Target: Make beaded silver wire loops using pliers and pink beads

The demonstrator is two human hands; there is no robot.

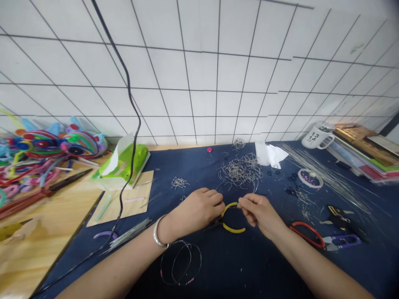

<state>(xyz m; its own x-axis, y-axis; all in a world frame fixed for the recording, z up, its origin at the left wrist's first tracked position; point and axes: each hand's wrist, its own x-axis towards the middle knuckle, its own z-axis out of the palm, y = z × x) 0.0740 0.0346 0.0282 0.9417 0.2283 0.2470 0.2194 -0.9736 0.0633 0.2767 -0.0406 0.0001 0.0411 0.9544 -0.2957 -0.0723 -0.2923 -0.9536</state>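
Observation:
My left hand (pixel 201 209), with a silver bangle at its wrist, is closed with fingers curled down. Whatever lies in its fingers is hidden. My right hand (pixel 258 211) pinches thumb against forefinger on something too small and thin to name. Between the two hands, yellow-handled pliers (pixel 233 229) lie with handles spread, their head partly behind my left hand. Just beyond is a tangled heap of short bent wires (pixel 241 170). Two thin wire loops with pink beads (pixel 190 281) rest on the dark blue cloth (pixel 230 265) below my left forearm.
Left are a green tissue pack (pixel 140 162), a black cable (pixel 127 79), a wooden board (pixel 34 249) and colourful craft figures (pixel 81 143). Right are long straight wires (pixel 336 182), red-handled pliers (pixel 311 232), purple thread snips (pixel 346 241), a mug (pixel 313 139) and stacked books (pixel 368 151).

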